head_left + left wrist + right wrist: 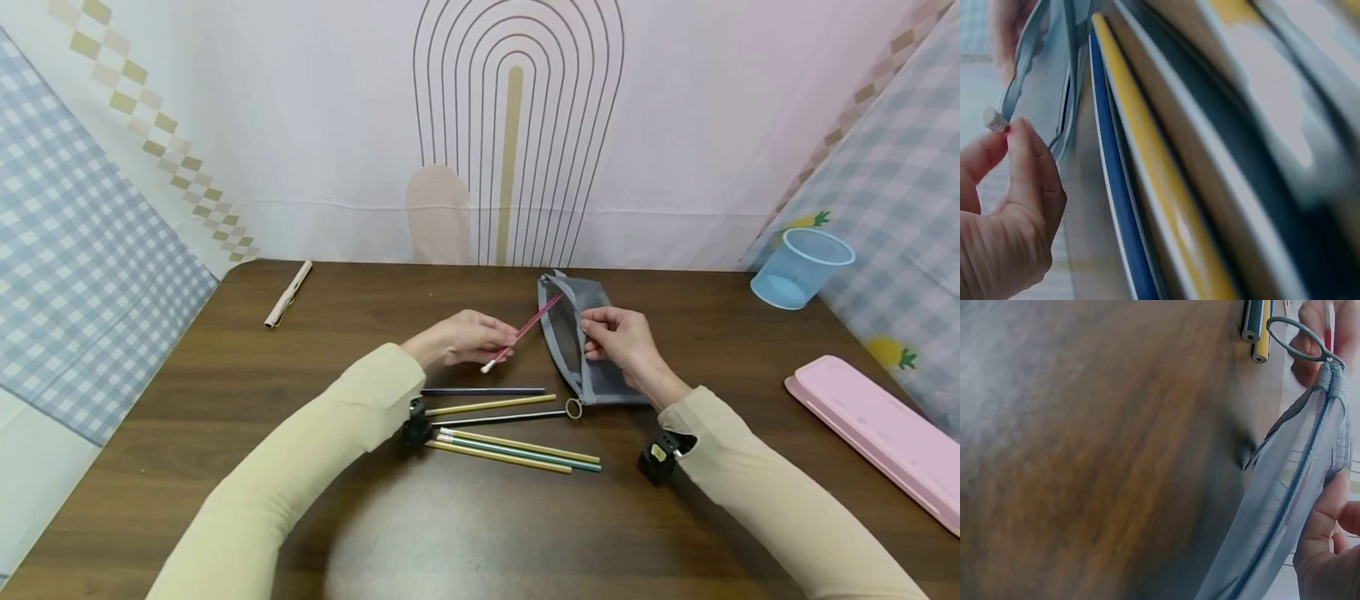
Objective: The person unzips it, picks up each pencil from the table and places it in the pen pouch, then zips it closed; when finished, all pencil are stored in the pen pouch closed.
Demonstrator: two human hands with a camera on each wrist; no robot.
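My left hand (476, 337) pinches a red pencil (538, 316) near its white eraser end, which also shows in the left wrist view as a pale eraser (992, 119). The pencil's far end reaches into the mouth of a grey zippered mesh pouch (611, 379). With thumb and fingers, my right hand (626, 340) grips the pouch's near edge and holds the mouth apart. A metal ring (573, 408) hangs at the zipper's end. Just below lie several pencils, among them a dark one (483, 391), a yellow one (491, 405) and a green one (525, 452).
A beige pen-like stick (288, 294) lies at the back left of the wooden table (225, 400). On the right stand a blue plastic cup (802, 268) and, nearer, a long pink case (877, 437). Patterned cloth walls the back and both sides.
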